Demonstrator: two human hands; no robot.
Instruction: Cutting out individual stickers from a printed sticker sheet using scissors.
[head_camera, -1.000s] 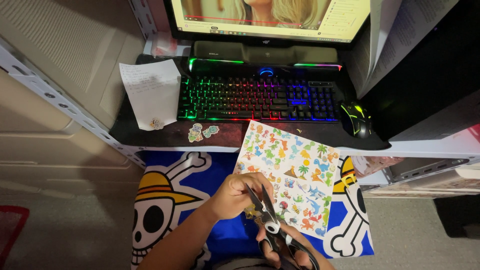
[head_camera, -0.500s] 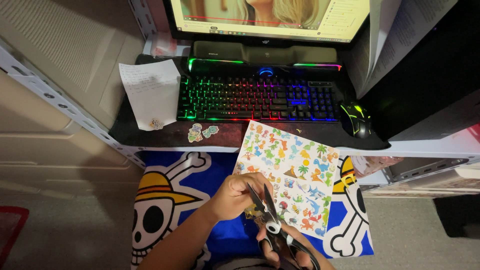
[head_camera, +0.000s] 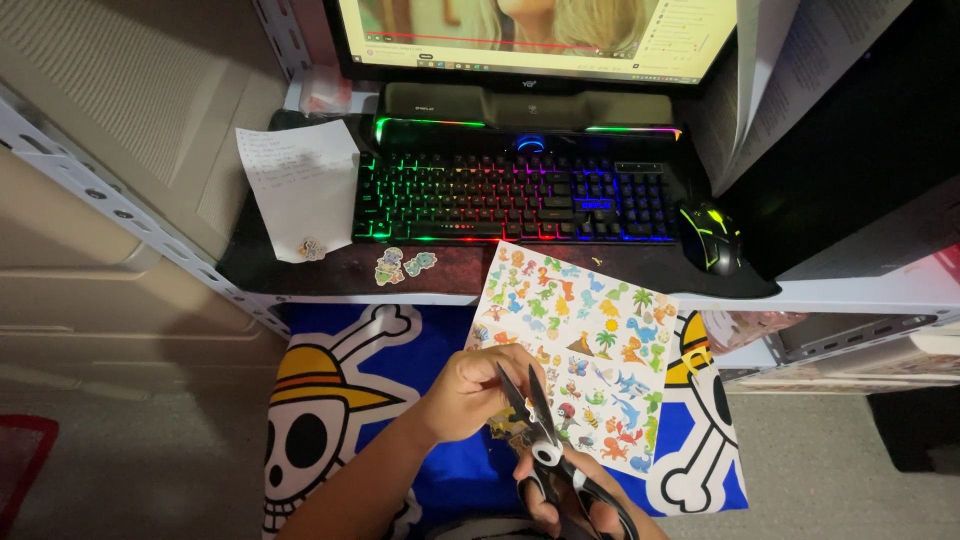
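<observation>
- Scissors (head_camera: 545, 440), black with a pale pivot, sit in my right hand (head_camera: 565, 500), whose fingers are threaded through the handles and clamped on them; the blades stand slightly parted, pointing up at the lower left edge of the sticker sheet (head_camera: 575, 350)
- my left hand (head_camera: 480, 390) curls round that same corner, pinching the sheet just beside the blades
- the sheet, covered in small coloured dinosaurs and palm trees, leans from my lap up against the desk edge (head_camera: 330, 298)
- on the dark desk: a rainbow-lit keyboard (head_camera: 510, 195), a black mouse (head_camera: 710, 235) to its right, a handwritten note (head_camera: 300, 185) to its left, and a few cut-out stickers (head_camera: 400, 265) near the front edge; a monitor (head_camera: 530, 40) stands behind
- below lies a blue cloth with skull prints (head_camera: 330, 400) over the floor
- against half a second ago the blades have moved up and opened a little at the sheet's edge; my left hand keeps its grip; the desk is unchanged
</observation>
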